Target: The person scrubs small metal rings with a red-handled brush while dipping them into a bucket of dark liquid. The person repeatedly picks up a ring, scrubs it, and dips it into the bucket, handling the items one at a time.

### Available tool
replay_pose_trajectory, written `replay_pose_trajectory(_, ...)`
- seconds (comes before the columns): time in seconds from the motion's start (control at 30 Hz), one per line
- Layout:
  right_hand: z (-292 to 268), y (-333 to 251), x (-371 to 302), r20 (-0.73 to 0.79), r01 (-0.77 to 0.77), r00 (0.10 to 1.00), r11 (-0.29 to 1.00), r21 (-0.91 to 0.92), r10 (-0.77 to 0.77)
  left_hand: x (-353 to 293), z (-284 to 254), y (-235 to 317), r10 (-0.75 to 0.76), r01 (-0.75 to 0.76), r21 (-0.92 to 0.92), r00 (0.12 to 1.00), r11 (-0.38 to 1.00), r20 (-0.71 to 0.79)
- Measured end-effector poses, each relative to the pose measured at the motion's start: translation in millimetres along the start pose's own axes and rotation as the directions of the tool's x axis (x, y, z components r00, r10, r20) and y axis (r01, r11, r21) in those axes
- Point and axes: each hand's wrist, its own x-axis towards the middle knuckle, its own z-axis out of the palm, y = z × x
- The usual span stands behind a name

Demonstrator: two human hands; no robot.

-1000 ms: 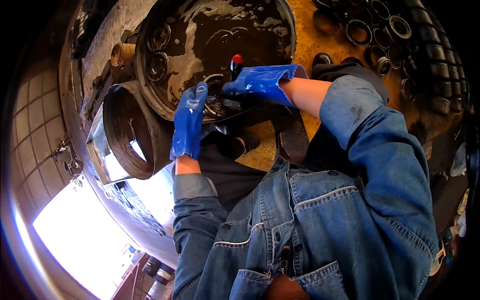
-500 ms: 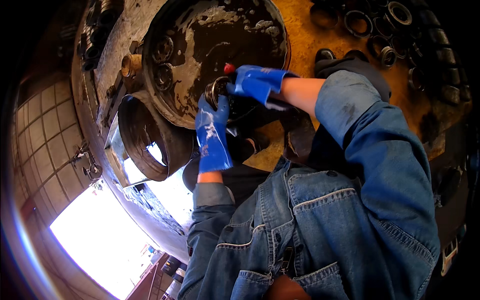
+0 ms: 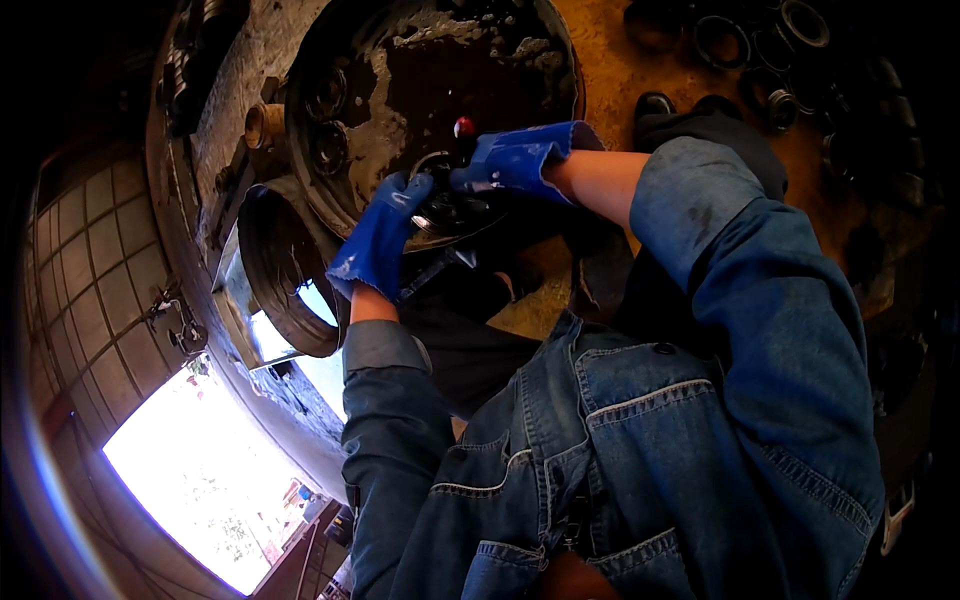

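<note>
Both hands wear blue rubber gloves and work over a wide round basin of dark liquid. My left hand is closed on the left side of a shiny metal ring, held over the near rim. Close to the ring's right side, my right hand is closed round a tool whose red end sticks out beyond the fingers. The rest of that tool is hidden by the glove and dark shadow. Two dark round parts, one of them a ring, lie at the basin's left side.
An open metal drum lies tilted left of the basin. Several rings, including a pale one, are spread on the brown floor at the far right. A rusty cylinder stands beside the basin. A shoe shows at right.
My left forearm has swung outward to the left, and the glove now slants toward the ring. The ring has tipped and sits lower. My right hand has shifted slightly, still gripping the red-ended tool.
</note>
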Motion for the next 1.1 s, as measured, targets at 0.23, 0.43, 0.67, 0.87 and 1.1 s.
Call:
replay_pose_trajectory(0.23,18,-5,32,0.089,0.209,0.976,0.728,-0.653,-0.2,-8,13,13,-0.03,0.023,-0.136,0.998,0.99,-0.049)
replay_pose_trajectory(0.43,-6,-2,-5,-0.078,0.115,0.991,0.993,0.033,-0.112,-50,65,26,-0.055,0.017,-0.085,0.882,0.996,-0.468)
replay_pose_trajectory(0.67,-12,13,-7,0.003,0.283,0.957,0.941,0.183,-0.289,-39,41,3,0.194,-0.141,0.151,0.879,0.979,-0.435)
replay_pose_trajectory(0.87,7,11,11,-0.001,0.144,0.99,0.985,-0.093,-0.144,16,-5,4,-0.073,0.069,0.057,0.994,0.996,0.081)
replay_pose_trajectory(1.1,17,-12,37,0.122,0.141,0.989,0.744,-0.653,-0.08,-9,15,15,-0.016,0.008,-0.155,0.999,0.988,-0.049)
